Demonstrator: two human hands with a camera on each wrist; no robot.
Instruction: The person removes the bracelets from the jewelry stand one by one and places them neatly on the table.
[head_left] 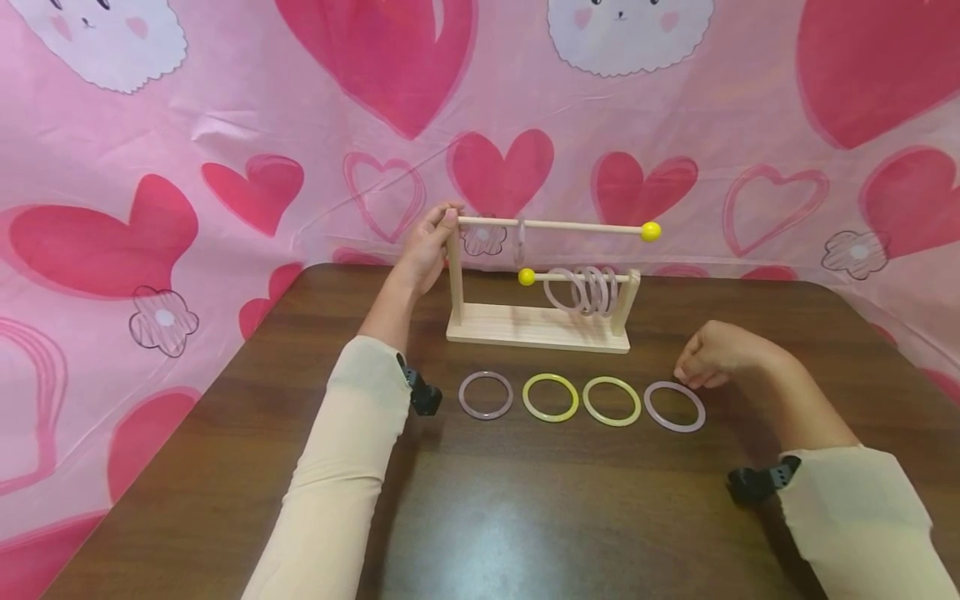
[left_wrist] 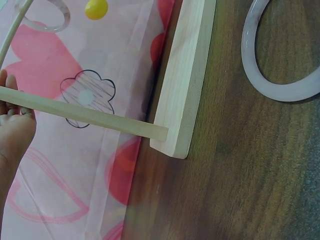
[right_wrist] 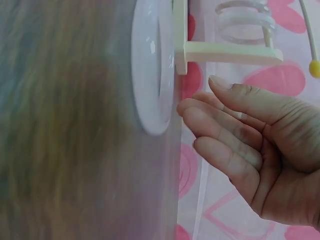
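My left hand (head_left: 429, 246) grips the top of the tall post on a wooden ring stand (head_left: 536, 327), its thumb by the upper rod. One pale ring (head_left: 521, 243) hangs from that rod, and several pale lilac rings (head_left: 603, 293) hang on the lower rod. In front of the stand lie a lilac ring (head_left: 486, 417), a yellow ring (head_left: 551, 418), a pale yellow ring (head_left: 612, 422) and, rightmost, another lilac ring (head_left: 675, 428). Just beside that last ring is my right hand (head_left: 720, 354); in the right wrist view its fingers are loosely bent, holding nothing.
Yellow balls (head_left: 650, 232) cap the rods' free ends. All of it stands on a dark wooden table (head_left: 480, 500), toward its far edge. Behind the table hangs a pink cloth (head_left: 247, 108) printed with hearts.
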